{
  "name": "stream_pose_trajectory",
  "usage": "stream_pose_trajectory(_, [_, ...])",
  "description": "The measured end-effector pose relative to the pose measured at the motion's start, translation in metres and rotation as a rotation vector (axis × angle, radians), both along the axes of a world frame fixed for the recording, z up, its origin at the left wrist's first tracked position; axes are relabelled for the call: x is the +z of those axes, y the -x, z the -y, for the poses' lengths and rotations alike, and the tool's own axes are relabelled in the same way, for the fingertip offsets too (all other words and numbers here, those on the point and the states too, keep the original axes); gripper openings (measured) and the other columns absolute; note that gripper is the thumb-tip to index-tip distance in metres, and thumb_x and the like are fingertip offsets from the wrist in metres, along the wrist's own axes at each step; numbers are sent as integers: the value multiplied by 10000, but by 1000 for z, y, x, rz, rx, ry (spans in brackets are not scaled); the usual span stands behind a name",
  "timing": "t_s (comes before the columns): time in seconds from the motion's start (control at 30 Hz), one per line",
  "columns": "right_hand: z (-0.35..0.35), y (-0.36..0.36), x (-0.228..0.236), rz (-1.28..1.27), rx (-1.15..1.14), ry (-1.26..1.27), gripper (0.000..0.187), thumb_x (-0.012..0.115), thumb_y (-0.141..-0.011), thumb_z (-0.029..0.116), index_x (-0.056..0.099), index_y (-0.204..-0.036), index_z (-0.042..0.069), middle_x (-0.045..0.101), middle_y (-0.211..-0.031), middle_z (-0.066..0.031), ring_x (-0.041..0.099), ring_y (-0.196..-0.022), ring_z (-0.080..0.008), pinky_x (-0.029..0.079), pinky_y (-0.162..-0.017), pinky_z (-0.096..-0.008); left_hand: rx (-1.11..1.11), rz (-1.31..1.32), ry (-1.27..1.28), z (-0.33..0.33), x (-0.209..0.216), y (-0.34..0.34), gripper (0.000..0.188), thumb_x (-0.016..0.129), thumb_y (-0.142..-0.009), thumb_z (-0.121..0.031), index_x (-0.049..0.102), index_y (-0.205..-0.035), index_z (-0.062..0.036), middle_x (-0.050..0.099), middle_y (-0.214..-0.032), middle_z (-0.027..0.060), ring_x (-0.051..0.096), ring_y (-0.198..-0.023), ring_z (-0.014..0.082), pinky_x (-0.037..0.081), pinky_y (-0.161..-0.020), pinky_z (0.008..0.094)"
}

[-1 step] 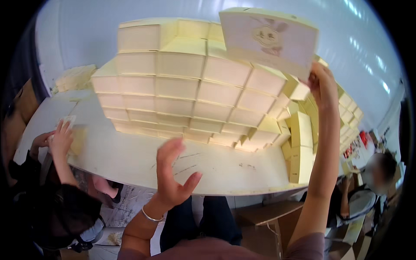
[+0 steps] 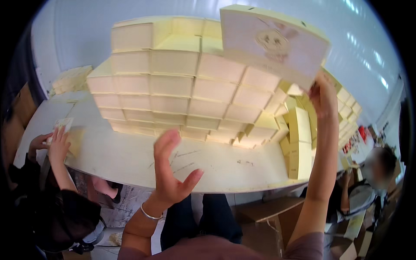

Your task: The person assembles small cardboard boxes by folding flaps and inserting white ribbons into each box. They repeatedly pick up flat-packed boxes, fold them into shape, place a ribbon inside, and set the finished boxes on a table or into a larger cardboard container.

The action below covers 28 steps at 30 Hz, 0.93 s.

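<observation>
Up at the right, my right hand [image 2: 324, 96] grips a cream cardboard box [image 2: 253, 41] by its lower right corner. The box is held tilted in the air, its broad face with a printed oval label turned toward me. Behind and below it stands a wall of stacked cream boxes [image 2: 173, 89], several rows high, on the white table [image 2: 216, 173]. My left hand [image 2: 171, 171], with a silver bangle at the wrist, hangs over the table's near edge. Its fingers and thumb are apart and it holds nothing.
More cream boxes [image 2: 300, 143] stand upright at the stack's right end. A flat pile [image 2: 71, 80] lies at the far left. A co-worker's hands [image 2: 56, 145] handle a small item on the left. Another person [image 2: 368, 190] sits at the right. Open cardboard [image 2: 277, 212] lies below the table edge.
The held box has shifted slightly to the right and tilted further, its right end lower. My left hand stays almost where it was, still spread.
</observation>
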State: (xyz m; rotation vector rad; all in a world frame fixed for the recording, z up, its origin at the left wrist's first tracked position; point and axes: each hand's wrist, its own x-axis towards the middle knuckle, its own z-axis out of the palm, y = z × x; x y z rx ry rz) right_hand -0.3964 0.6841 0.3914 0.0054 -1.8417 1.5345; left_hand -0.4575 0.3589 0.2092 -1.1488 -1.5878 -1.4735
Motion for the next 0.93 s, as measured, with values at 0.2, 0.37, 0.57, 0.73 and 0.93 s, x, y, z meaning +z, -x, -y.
stream_pose_trajectory(0.2, [73,-77,-191,338,190,998,381,489,-878,146,408,-1220,-4,556,-1107,-133,570,-985,-207,503,-793,-343,-102,-138,4,-20,-8,-26,880,696,-706,-282,146,-1343,-24,196,-1350,286,258,-1248,413,251,-1006,453])
stream_pose_trajectory(0.37, [93,-81,-263,767,529,915,253,486,-843,67,491,-1036,-96,614,-791,-199,639,-636,-269,562,-569,-331,-375,700,78,-4,-63,-39,773,675,-731,-231,236,-1326,-8,306,-1317,208,329,-1227,297,264,-1004,433])
stream_pose_trajectory(0.57, [95,-48,-232,365,51,-1054,482,611,-760,209,467,-1133,-61,510,-1054,-305,582,-864,-346,470,-801,-386,200,599,388,7,-108,-19,500,646,-748,-186,442,-1166,-3,468,-1154,144,445,-1073,298,358,-893,401])
stream_pose_trajectory(0.73, [114,-29,-230,635,244,-1380,639,654,-662,260,433,-1172,-55,422,-1108,-378,553,-860,-420,441,-826,-388,234,568,585,2,-104,5,476,675,-733,-230,477,-1111,-19,519,-1016,148,511,-927,278,406,-801,341])
stream_pose_trajectory(0.93, [108,-3,-208,862,484,-1416,661,650,-654,242,419,-1192,-64,387,-1128,-423,569,-873,-406,424,-851,-402,143,689,670,-6,-98,19,597,708,-708,-269,414,-1166,-22,474,-1026,139,520,-916,266,424,-787,328])
